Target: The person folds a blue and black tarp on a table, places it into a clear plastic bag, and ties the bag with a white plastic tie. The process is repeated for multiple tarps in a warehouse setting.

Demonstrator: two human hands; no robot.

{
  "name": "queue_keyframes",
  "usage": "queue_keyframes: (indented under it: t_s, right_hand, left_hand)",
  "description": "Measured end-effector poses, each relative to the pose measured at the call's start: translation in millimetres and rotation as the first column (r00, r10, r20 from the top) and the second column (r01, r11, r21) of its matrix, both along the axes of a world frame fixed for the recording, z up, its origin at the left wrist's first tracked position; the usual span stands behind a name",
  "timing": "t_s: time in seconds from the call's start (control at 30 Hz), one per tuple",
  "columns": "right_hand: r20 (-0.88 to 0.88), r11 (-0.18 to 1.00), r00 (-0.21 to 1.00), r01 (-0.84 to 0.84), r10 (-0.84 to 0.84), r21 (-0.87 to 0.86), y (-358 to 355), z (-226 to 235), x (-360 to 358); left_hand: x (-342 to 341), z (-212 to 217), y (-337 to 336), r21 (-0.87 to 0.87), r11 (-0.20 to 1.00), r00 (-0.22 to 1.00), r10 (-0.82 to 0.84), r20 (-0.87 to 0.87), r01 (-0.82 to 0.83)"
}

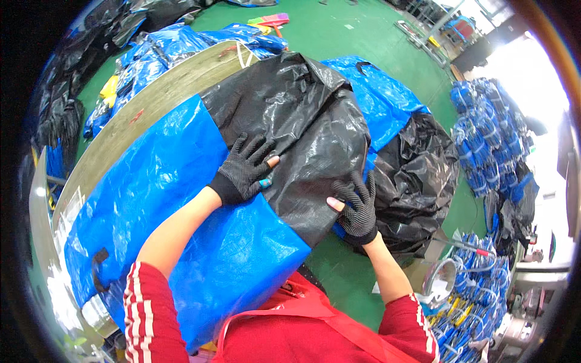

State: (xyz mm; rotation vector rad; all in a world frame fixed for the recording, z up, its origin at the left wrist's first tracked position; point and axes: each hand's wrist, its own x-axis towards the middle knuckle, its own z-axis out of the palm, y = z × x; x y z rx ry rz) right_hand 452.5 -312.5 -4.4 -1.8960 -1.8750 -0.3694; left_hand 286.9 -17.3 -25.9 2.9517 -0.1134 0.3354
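Note:
A large sheet-plastic bag lies across the table before me, with a bright blue part (pixel 151 163) on the left and a black part (pixel 296 121) on the right. My left hand (pixel 242 169), in a black dotted glove with a bare fingertip, rests on the black part close to the seam, fingers spread. A small turquoise patch shows at its thumb side. At the right edge of the black part is my right hand (pixel 358 210), gloved alike, thumb bare and fingers stretched out. A short black strap (pixel 98 266) shows on the blue part at lower left.
Beyond my right hand lies another blue and black bag (pixel 417 175). The table's curved edge (pixel 139 115) shows at left, with blue bundles (pixel 163 51) behind it. Tied blue bundles (pixel 490 133) stand at right on the green floor (pixel 363 30). Black sheeting lies far left.

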Motion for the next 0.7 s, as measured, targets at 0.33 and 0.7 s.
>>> queue_keyframes:
  t_s: [0.33,0.7]
  right_hand:
    - [0.219,0.841,0.972,0.052,0.081,-0.539,309,61,5]
    - [-0.652,0.563,0.755,0.571,-0.073,0.598,166,34,62]
  left_hand:
    - [-30,-8,12,-0.051,0.995,0.995,-0.083,-0.049,0.081]
    - [-87,19,32,-0.218,0.975,0.982,0.001,-0.190,-0.044]
